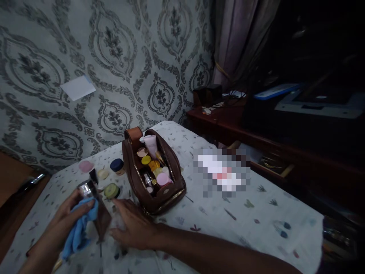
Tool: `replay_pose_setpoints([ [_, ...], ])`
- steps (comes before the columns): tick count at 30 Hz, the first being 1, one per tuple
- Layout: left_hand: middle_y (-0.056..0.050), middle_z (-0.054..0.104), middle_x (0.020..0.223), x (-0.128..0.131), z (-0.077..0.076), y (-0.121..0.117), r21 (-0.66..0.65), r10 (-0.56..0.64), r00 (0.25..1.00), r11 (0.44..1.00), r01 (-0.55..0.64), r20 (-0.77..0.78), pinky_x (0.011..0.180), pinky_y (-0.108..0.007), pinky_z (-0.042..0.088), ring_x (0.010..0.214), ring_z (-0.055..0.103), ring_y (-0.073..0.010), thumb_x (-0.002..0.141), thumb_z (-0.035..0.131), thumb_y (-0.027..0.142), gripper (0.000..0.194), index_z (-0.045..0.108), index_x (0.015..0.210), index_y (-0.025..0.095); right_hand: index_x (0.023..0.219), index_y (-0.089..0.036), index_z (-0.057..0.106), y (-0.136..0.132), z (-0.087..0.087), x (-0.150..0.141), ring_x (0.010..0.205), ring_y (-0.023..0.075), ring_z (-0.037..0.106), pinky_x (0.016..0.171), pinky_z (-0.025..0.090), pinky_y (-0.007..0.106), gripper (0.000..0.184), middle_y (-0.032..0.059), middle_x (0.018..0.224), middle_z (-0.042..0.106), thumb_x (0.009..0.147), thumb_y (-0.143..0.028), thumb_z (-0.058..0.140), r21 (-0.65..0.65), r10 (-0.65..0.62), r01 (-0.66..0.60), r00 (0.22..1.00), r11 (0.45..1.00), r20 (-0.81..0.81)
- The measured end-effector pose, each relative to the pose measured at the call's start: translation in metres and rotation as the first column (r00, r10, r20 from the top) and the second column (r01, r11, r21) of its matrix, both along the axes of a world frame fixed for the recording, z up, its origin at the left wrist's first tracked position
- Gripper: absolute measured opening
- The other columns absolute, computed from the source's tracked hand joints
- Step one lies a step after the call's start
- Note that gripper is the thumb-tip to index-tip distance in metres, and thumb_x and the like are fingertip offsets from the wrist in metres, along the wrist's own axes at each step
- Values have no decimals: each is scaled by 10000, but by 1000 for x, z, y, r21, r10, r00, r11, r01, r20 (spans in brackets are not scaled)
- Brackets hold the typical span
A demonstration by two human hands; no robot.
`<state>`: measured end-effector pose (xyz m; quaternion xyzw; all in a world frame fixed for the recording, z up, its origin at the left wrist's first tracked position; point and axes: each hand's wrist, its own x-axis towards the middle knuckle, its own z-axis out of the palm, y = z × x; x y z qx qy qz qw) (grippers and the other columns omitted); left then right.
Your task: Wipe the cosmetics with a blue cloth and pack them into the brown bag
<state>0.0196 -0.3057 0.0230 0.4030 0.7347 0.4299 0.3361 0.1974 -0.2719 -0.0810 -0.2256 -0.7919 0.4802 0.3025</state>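
My left hand [67, 215] is closed around a light blue cloth [78, 232] and a bottle with a shiny silver cap [87, 187]. The bottle's brownish body shows beside the cloth. My right hand [135, 226] is low over the table, thumb and fingers apart beside a pale, blurred shape; whether they touch it is unclear. Just beyond its fingertips sits a green-lidded jar [111, 191]. Next to that hand stands an unzipped brown bag [129, 167], packed with a pink tube [151, 145], yellow-lidded pots [146, 160] and a round pink item [163, 179].
Behind the jars are a dark blue-lidded jar [116, 166], a cream round item [103, 174] and a pink one [86, 166]. A pixelated patch [222, 171] covers something right of the bag. An open drawer [265, 161] juts from the red-brown desk [216, 121]. Patterned wallpaper backs the table.
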Motion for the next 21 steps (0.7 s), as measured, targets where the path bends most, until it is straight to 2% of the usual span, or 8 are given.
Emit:
replay_pose_setpoints([
  [3,-34,727,1019,21,-18,-5,33,20,988,999,-25,153,725,-326,559,859,694,-270,481,869,511,751,635,1145,248,1510,-177,291,0,4,3,1267,308,518,1049,423,442,865,167,1411,511,768,-314,715,-55,55,-59,996,997,-69],
  [5,-36,711,1088,30,-30,-6,92,15,985,995,-32,173,774,-319,552,913,691,-262,555,835,538,749,604,1204,247,1501,-177,286,-1,3,3,1135,276,594,971,474,406,862,129,1290,589,766,-302,719,-101,54,-64,993,993,-101],
  [7,-35,696,1116,33,-39,-6,165,-1,993,986,-18,114,843,-312,529,995,667,-257,635,779,572,667,611,1184,233,1480,-164,300,-1,0,2,1028,245,623,900,496,368,837,95,1171,631,763,-277,718,-139,31,-49,991,989,-131],
  [10,-38,691,1048,31,-47,-5,275,-62,995,958,82,-80,894,-310,495,1021,629,-248,727,681,607,526,645,1059,199,1442,-180,351,-1,-5,-1,970,210,619,844,493,323,806,59,1115,641,729,-221,724,-185,15,-50,982,981,-188],
  [12,-36,686,984,26,-51,-4,307,-87,980,941,139,-177,870,-316,496,972,623,-238,783,613,608,471,640,1008,195,1407,-179,397,0,-9,-4,933,186,613,817,487,298,759,37,1068,647,719,-203,717,-223,18,-71,973,972,-231],
  [15,-31,676,924,15,-59,-2,330,-66,974,934,136,-216,799,-311,502,896,621,-223,828,546,605,441,629,973,198,1371,-164,452,3,-13,-8,932,167,607,811,478,277,699,28,1041,645,722,-216,707,-301,32,-130,950,945,-310],
  [18,-17,645,825,0,-66,0,350,-41,974,929,118,-222,738,-296,482,794,594,-198,835,530,618,451,639,911,186,1320,-181,517,5,-11,-9,846,146,623,697,469,239,640,19,1010,653,711,-253,696,-471,37,-220,929,855,-367],
  [21,-9,621,813,-17,-68,-1,394,82,980,919,-4,-183,731,-282,462,772,565,-182,853,515,616,464,645,960,183,1199,-182,599,2,-3,-8,695,132,628,538,394,205,505,17,893,678,715,-314,661,-672,37,-330,911,663,-411],
])
